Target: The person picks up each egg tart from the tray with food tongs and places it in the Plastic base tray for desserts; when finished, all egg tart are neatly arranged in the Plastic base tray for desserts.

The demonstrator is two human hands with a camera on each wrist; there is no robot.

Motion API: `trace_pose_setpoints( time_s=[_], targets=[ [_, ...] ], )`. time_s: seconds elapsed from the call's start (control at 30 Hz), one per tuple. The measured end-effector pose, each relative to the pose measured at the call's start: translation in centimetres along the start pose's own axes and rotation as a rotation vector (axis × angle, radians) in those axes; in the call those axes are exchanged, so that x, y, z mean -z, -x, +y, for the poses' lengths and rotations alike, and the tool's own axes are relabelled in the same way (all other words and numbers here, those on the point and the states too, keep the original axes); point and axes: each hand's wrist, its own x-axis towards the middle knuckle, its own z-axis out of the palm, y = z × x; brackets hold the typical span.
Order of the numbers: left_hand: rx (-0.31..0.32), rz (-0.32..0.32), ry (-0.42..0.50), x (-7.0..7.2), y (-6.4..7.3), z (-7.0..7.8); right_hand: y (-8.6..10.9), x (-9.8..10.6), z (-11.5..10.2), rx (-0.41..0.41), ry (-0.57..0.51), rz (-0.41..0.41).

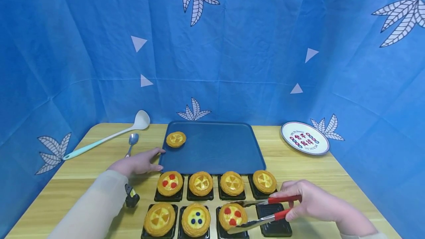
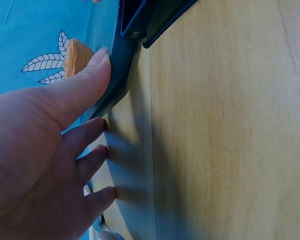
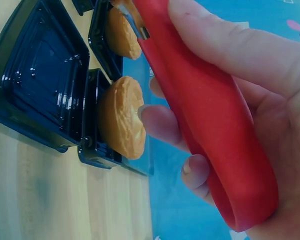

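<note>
My right hand grips the red handles of a pair of tongs. Their metal arms reach left, one on either side of a tart with red toppings, which sits on a black plastic tray-box at the front. At the left edge of the dark blue tray, my left hand lies with fingers extended and the thumb against the rim, as the left wrist view also shows. One tart with yellow-orange wedges rests in that tray's back left corner.
Two rows of black boxes hold several tarts, among them a blueberry one. The front right black box shows its ribbed bottom. A ladle and a small spoon lie left; a white plate stands back right.
</note>
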Motion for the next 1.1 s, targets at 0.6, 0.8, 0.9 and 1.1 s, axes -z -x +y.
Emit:
trace_pose_setpoints(
  time_s=[0.6, 0.8, 0.9, 1.1],
  targets=[
    [-0.008, 0.004, -0.005, 0.0, -0.3, -0.5, -2.1, 2.8, -3.3, -0.062, 0.182, 0.242],
    [-0.003, 0.01, -0.007, -0.2, -0.3, -0.4, -7.4, 3.7, -4.9, -0.184, 0.259, 0.345],
    [0.007, 0.017, -0.007, -0.2, -0.3, -0.5, -11.1, 3.6, -4.9, -0.228, 0.274, 0.345],
    [0.007, 0.02, -0.011, -0.1, -0.2, -0.3, -18.7, 2.3, -3.9, -0.329, 0.326, 0.341]
  ],
)
